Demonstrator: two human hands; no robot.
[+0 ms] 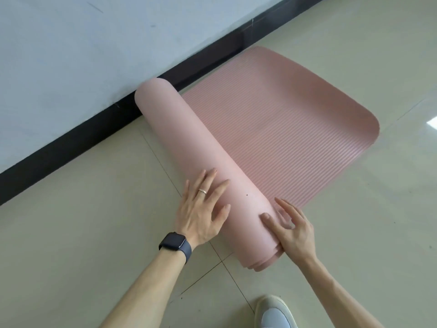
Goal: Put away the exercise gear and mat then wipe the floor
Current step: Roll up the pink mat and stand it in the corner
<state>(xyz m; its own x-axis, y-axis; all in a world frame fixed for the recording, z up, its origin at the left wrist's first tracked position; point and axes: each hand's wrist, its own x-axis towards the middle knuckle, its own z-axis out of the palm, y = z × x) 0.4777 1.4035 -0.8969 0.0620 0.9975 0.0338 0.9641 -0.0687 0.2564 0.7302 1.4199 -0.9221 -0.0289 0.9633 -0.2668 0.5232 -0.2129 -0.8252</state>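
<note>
Pink mat (272,129) half rolled on the tiled floor (94,221), centre frame. The roll's long axis runs from upper left by the wall to lower centre, with the flat part lying upper right of it. Left hand (203,209) flat on the roll, fingers spread; right hand (290,228) loosely cups the near end. Both sit at the near end, so the push probably goes toward upper right.

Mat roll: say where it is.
Head view, centre: the mat roll lies on the floor, far end by the skirting board, near end between the left hand and right hand.
</note>
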